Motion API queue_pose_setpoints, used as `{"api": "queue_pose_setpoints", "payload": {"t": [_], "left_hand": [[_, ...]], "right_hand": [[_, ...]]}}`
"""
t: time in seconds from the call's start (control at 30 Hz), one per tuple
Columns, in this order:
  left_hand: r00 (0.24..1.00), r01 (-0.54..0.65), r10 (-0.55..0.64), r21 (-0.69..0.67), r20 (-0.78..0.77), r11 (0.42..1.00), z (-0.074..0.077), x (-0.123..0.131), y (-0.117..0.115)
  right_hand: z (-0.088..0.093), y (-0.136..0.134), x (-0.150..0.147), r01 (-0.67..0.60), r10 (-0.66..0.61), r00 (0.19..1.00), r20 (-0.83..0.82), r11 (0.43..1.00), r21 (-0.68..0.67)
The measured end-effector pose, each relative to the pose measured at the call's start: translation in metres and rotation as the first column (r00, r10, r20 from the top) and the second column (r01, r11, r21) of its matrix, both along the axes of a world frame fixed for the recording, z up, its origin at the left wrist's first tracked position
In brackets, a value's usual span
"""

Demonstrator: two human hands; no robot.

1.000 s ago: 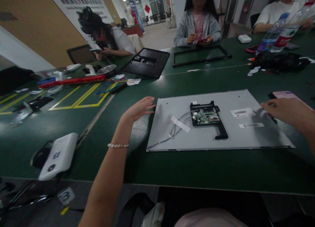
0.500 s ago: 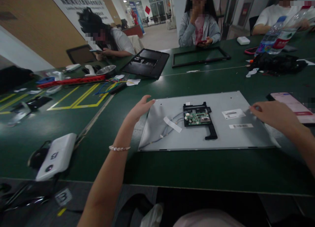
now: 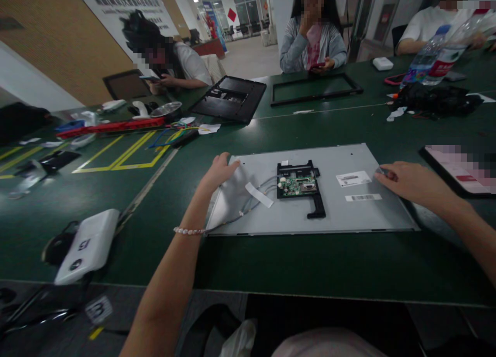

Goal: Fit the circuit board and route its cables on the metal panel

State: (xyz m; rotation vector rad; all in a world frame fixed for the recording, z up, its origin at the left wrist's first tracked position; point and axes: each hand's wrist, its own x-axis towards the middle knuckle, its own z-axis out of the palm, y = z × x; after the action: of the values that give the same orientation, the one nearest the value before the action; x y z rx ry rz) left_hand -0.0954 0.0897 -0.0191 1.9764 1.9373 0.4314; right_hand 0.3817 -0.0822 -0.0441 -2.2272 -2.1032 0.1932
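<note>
A grey metal monitor panel [image 3: 349,212] lies flat on the green table [image 3: 310,264]. In its middle sit a small green circuit board [image 3: 297,184] in a black bracket, thin cables with a strip of white tape [image 3: 258,194], and two barcode labels [image 3: 353,179]. My left hand [image 3: 219,172] grips the panel's far left corner with curled fingers. My right hand [image 3: 406,182] presses on the panel's right edge, its fingers bent over it.
A phone [image 3: 457,168] lies right of the panel and a white device [image 3: 89,243] at the near left. Beyond are a black back cover [image 3: 232,98], a black frame [image 3: 315,88], water bottles [image 3: 437,57], a red tray [image 3: 112,127] and seated people.
The panel has slid to the left across the table. My left hand has come down from open in the air onto its corner, and my right hand moved with its right edge.
</note>
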Motion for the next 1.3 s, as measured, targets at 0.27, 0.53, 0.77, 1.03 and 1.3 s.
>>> {"api": "queue_pose_setpoints", "payload": {"t": [0.27,0.53,0.77,1.03,1.3], "left_hand": [[0.981,0.044,0.011,0.278,-0.192,0.960,0.012,0.025,-0.025],[0.947,0.304,-0.219,0.431,-0.236,0.850,0.023,0.085,-0.076],[0.775,0.624,-0.516,0.318,-0.364,0.713,0.007,0.120,-0.115],[0.611,0.787,-0.694,0.202,-0.380,0.582,0.002,0.129,-0.137],[0.557,0.817,-0.749,0.076,-0.359,0.571,-0.002,0.131,-0.141]], "right_hand": [[-0.007,-0.001,-0.014,-0.079,0.083,0.994,-0.072,0.995,0.065],[-0.004,0.002,-0.050,-0.127,0.134,0.985,-0.111,0.990,0.064],[-0.001,-0.003,-0.081,-0.154,0.164,0.975,-0.150,0.985,0.079],[-0.002,-0.004,-0.110,-0.199,0.201,0.979,-0.016,0.976,0.084],[-0.004,-0.005,-0.152,-0.219,0.196,0.965,0.175,0.968,0.125]]}}
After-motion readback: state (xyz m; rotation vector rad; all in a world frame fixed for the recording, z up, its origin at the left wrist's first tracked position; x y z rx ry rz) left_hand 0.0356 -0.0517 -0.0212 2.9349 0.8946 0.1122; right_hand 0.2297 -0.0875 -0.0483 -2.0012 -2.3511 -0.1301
